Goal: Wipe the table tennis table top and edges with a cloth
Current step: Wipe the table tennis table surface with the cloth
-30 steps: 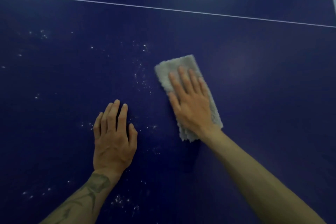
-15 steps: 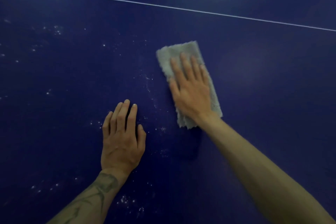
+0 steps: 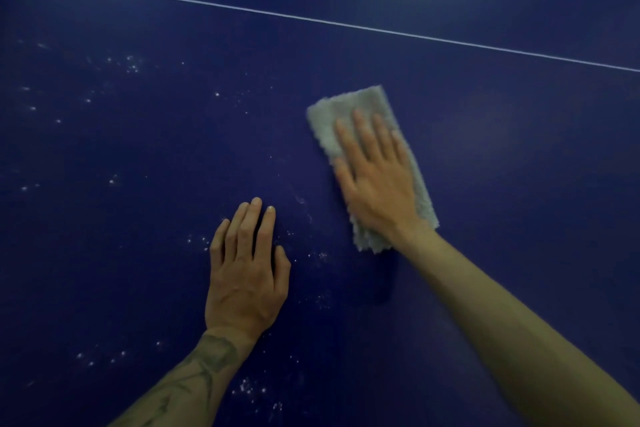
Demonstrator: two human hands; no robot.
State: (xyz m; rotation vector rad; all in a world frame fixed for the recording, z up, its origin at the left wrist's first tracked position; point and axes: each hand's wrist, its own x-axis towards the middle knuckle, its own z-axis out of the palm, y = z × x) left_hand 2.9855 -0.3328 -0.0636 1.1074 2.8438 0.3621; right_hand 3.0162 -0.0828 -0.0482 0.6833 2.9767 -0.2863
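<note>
The blue table tennis table top (image 3: 519, 184) filled the view. A folded grey cloth (image 3: 346, 104) lay flat on it, right of centre, pressed under the right hand (image 3: 377, 177), whose fingers were straight. The left hand (image 3: 246, 274) rested flat nearby, holding nothing. White specks (image 3: 131, 62) dotted the left side. Even palm pressure and overlapping strokes leftward would probably lift them best.
</note>
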